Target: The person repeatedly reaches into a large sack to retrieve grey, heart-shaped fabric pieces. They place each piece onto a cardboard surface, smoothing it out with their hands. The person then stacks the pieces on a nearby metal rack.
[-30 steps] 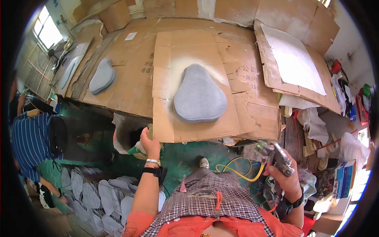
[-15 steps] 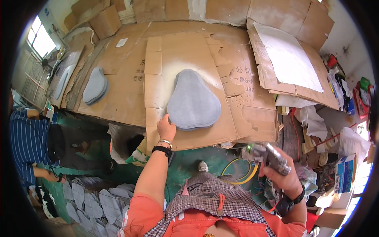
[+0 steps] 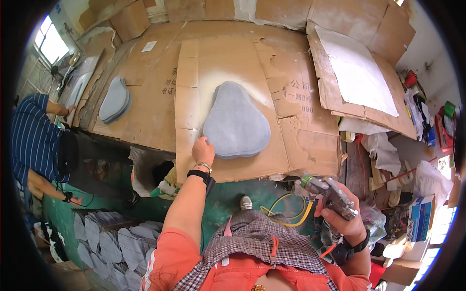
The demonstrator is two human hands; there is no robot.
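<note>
Your right hand (image 3: 342, 220) is low at your side, fingers wrapped shut around the grip of a spray gun (image 3: 330, 191), nozzle pointing up-left toward the bench, yellow hose (image 3: 281, 213) looped below it. Your left hand (image 3: 203, 151) is the nearer one to the work: reached forward, fingers curled down on the lower-left edge of the grey pear-shaped pad (image 3: 236, 123); whether it's pinching the edge or just pressing, I can't tell. The pad lies flat on the cardboard sheet (image 3: 194, 63), just ahead and right of that hand, long axis running away from you, narrow end far, wide end toward you. Farther left, a second stack of grey pads (image 3: 115, 99) sits well apart, near a person in a striped shirt (image 3: 34, 136).
</note>
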